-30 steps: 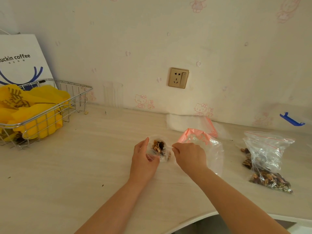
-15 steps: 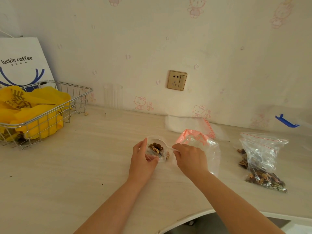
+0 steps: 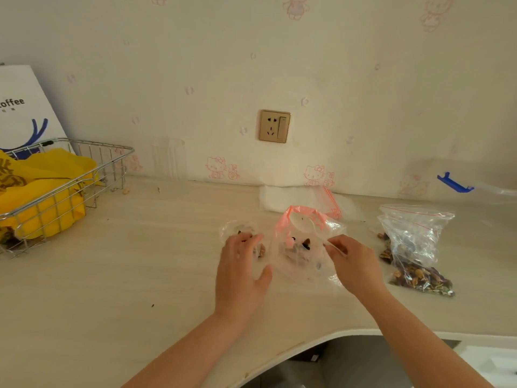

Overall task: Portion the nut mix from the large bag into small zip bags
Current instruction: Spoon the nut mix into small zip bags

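Observation:
A clear zip bag with a pink top (image 3: 306,254) lies open on the counter in front of me, a few nuts inside. My right hand (image 3: 354,264) pinches the handle of a white plastic spoon (image 3: 302,224), whose bowl sits in that bag's mouth. My left hand (image 3: 240,273) lies palm down, fingers spread, over a small clear packet of nuts (image 3: 237,229); its thumb touches the pink-topped bag's left edge. The large bag of nut mix (image 3: 414,249) with a red zip line slumps to the right, apart from both hands.
A wire basket (image 3: 106,166) with yellow bags stands at the left, a white paper bag (image 3: 21,107) behind it. Spare flat zip bags (image 3: 296,197) lie by the wall. A blue clip (image 3: 454,184) is far right. The counter edge (image 3: 321,336) curves inward near me.
My right hand moved right, carrying the spoon from the small clear packet into the pink-topped bag. My left hand loosened its pinch and flattened over the packet.

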